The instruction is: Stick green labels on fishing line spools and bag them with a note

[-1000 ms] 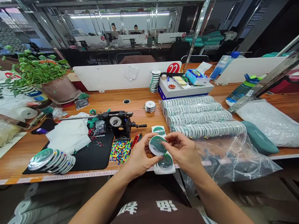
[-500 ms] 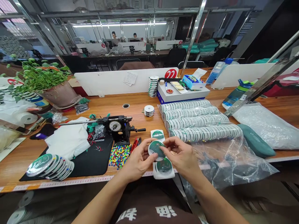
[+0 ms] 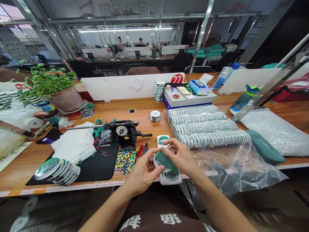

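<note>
Long wooden bench (image 3: 147, 112) runs across a workshop, with a white divider (image 3: 116, 84) bearing a red 22 sign (image 3: 177, 78) along its far side and more numbered stations well off at 12 o'clock. Both hands sit low at 6 o'clock, close together. The left hand (image 3: 145, 172) cups a green-labelled spool (image 3: 160, 161) from below, while the right hand (image 3: 181, 158) pinches its upper rim with the fingertips. The spool is held tilted between them, just above a second spool (image 3: 171, 176) on a white backing lying on the bench. A small label card (image 3: 163, 140) lies just beyond the hands at 12 o'clock.

At 1 o'clock, four long rows of white spools (image 3: 195, 124) in clear plastic lie beside a crumpled clear bag (image 3: 231, 170). At 11 o'clock stands a black hand-cranked winding counter (image 3: 122, 132), with a heap of coloured beads (image 3: 125, 162) and a red-handled tool (image 3: 141, 150) just in front of it, near the hands. Farther out at 9 o'clock, a black mat (image 3: 96, 167) carries white cloth (image 3: 74, 143) and a fanned stack of green-labelled discs (image 3: 56, 170). A potted plant (image 3: 45, 83) stands at 10 o'clock.
</note>
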`<state>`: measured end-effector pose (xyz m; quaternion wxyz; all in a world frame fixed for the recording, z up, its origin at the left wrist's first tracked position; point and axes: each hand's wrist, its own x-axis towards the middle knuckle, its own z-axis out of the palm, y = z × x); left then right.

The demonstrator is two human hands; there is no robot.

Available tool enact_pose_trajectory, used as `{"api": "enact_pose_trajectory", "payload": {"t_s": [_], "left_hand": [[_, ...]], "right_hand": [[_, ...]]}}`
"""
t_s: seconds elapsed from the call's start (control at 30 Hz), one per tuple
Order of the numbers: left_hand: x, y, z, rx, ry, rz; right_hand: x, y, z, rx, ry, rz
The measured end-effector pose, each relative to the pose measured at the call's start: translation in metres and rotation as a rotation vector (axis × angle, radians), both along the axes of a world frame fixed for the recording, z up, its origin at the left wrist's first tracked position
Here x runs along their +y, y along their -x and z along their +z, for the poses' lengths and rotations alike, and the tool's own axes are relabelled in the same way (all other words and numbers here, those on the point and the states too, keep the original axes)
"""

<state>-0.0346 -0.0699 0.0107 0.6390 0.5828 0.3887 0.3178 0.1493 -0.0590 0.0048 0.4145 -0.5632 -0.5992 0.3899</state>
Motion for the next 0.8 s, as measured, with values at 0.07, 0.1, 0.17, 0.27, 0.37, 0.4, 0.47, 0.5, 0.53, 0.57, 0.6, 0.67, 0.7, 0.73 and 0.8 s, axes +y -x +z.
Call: {"api": "enact_pose_trajectory", "payload": {"t_s": [0.07, 0.1, 0.17, 0.27, 0.37, 0.4, 0.47, 0.5, 0.53, 0.57, 0.6, 0.67, 0.7, 0.73, 0.8], "left_hand": [[-0.001, 0.002, 0.000, -0.003, 0.007, 0.026], [-0.001, 0.003, 0.000, 0.006, 0.003, 0.037], [-0.003, 0.005, -0.001, 0.024, -0.012, 0.050], [-0.007, 0.007, -0.001, -0.016, 0.007, 0.067], [-0.007, 0.013, 0.001, -0.106, 0.005, 0.135], [-0.007, 0.016, 0.002, -0.130, -0.005, 0.162], [-0.005, 0.022, 0.005, -0.167, -0.003, 0.192], [-0.003, 0.024, 0.006, -0.175, 0.007, 0.194], [-0.002, 0.026, 0.007, -0.179, 0.015, 0.194], [-0.002, 0.028, 0.008, -0.184, 0.016, 0.192], [-0.002, 0.028, 0.008, -0.192, 0.011, 0.196], [-0.005, 0.028, 0.007, -0.187, -0.011, 0.217], [-0.009, 0.027, 0.007, -0.162, -0.028, 0.239], [-0.014, 0.027, 0.007, -0.121, -0.049, 0.260], [-0.026, 0.030, 0.010, 0.003, -0.122, 0.294]], "right_hand": [[0.000, 0.003, 0.002, 0.021, -0.029, -0.073], [0.000, 0.005, 0.004, -0.009, -0.058, -0.072], [-0.001, 0.011, 0.008, -0.084, -0.091, 0.016], [0.002, 0.018, 0.013, -0.044, -0.081, 0.100], [0.002, 0.020, 0.014, 0.092, -0.030, 0.099], [0.001, 0.020, 0.013, 0.112, -0.008, 0.132], [-0.004, 0.020, 0.012, 0.154, 0.029, 0.234], [-0.006, 0.020, 0.012, 0.185, 0.043, 0.280], [-0.008, 0.020, 0.011, 0.227, 0.055, 0.315], [-0.009, 0.020, 0.011, 0.277, 0.066, 0.340], [-0.010, 0.021, 0.011, 0.325, 0.077, 0.362], [-0.011, 0.025, 0.010, 0.391, 0.102, 0.405], [-0.012, 0.027, 0.009, 0.412, 0.112, 0.416], [-0.014, 0.030, 0.008, 0.423, 0.129, 0.430], [-0.018, 0.032, 0.002, 0.416, 0.173, 0.454]]}}
